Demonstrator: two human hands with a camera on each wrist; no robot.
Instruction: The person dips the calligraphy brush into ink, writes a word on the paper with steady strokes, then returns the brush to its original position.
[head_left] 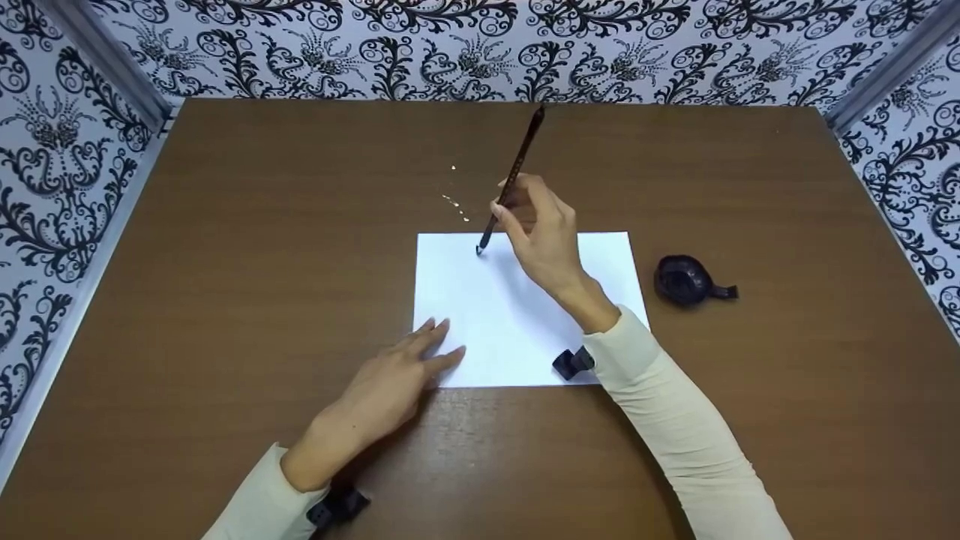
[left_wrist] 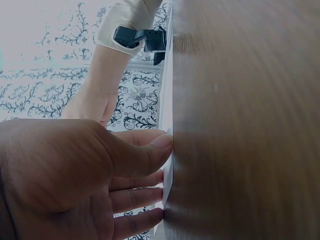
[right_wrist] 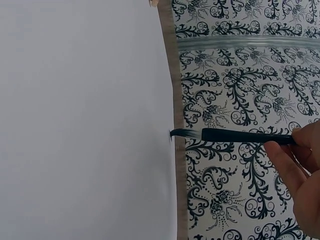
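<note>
A white sheet of paper (head_left: 480,300) lies on the brown table. Between thumb and fingers, my right hand (head_left: 547,232) pinches a dark-handled brush (head_left: 519,161), its handle slanting up and away. In the right wrist view the brush tip (right_wrist: 180,133) is dark at its end, bent against the paper, with a tiny dark mark there. My left hand (head_left: 382,386) rests at the sheet's lower left corner, fingers extended; the left wrist view shows its thumb (left_wrist: 161,141) and fingertips touching down at the sheet's edge.
Right of the sheet stands a small dark dish (head_left: 682,280) with a stubby handle. Several pale specks (head_left: 457,208) lie on the table (head_left: 262,225) beyond the sheet. Patterned wallpaper (head_left: 472,52) borders the table's back and sides. Each wrist carries a black camera.
</note>
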